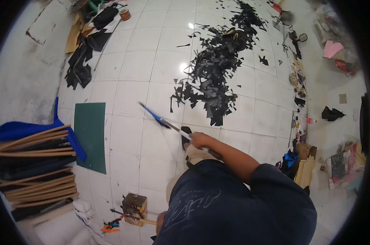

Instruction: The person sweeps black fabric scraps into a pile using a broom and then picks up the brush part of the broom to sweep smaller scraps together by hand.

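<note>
Stack of tan rods (42, 183): near left, with dark sheets between the layers.

Green mat (90, 139): flat on the tiles, right of the stack; long axis near to far.

Brown box (135, 204): near, right of the mat; a wooden handle (149, 221) shows at its right side.

Left hand (161, 218): only a patch of skin visible beside the dark shirt, close to the wooden handle's end; grip and contents cannot be told.

Long-handled tool (173, 127), apparently a broom: blue head to the far left, shaft slanting to near right, passing through the right hand.

Right hand (201, 140): fingers closed round the shaft; the head lies to its far left.

Black scraps (215, 73): loose, elongated heap on the white tiles, far of the right hand and slightly right; long axis near to far, leaning right at the far end. Near tip just beyond the right hand, the nearer of the two. Tool head left of the heap, apart from it, shaft crosswise to its axis.
</note>
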Motion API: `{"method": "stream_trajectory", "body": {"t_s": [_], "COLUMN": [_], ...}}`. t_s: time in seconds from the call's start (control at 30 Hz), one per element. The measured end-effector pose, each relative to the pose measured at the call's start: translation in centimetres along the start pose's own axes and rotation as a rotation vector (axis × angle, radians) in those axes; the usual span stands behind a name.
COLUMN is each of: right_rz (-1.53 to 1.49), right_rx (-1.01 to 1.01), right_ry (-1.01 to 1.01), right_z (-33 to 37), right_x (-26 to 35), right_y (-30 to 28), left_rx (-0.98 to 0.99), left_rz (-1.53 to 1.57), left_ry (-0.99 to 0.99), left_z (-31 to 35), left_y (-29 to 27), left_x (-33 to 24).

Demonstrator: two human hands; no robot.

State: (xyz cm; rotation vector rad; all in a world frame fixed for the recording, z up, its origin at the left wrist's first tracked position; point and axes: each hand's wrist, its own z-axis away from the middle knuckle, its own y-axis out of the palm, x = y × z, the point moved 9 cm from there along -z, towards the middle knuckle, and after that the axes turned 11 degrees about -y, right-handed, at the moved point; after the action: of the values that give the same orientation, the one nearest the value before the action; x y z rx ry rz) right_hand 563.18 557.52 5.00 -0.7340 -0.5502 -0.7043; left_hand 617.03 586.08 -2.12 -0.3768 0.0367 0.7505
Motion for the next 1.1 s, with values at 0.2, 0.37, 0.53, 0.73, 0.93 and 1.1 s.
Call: {"method": "stream_trajectory", "body": {"t_s": [0.2, 0.37, 0.53, 0.73, 0.93, 1.1], "right_rz": [0.340, 0.306, -0.003, -0.256, -0.415, -0.510], "right_rx": [0.119, -0.349, -0.735, -0.462, -0.437, -0.556], "right_ry": [0.178, 0.306, 0.481, 0.878, 0.920, 0.975], "right_z": [-8.4, -6.9, 2.5, 14.7, 12.5, 8.6], "right_x": [-3.8, -2.6, -10.3, -1.4, 9.2, 2.7], "right_y": [-12.2, -22.0, -9.2, 21.2, 33.1, 32.6], "left_rx": [-0.321, -0.319, -0.025, 0.454, -0.658, -0.024], "left_rz": [0.767, 0.501, 0.039, -0.068, -1.542, -0.046], "left_ry": [0.158, 0.160, 0.141, -0.003, 1.015, 0.547], "left_z": [7.5, 2.6, -7.8, -19.4, -16.9, -9.4], "left_y": [-20.8, -28.4, -26.9, -32.3, -49.8, -43.0], "left_x": [-29.8, -32.8, -29.1, -21.7, -43.2, -61.4]}}
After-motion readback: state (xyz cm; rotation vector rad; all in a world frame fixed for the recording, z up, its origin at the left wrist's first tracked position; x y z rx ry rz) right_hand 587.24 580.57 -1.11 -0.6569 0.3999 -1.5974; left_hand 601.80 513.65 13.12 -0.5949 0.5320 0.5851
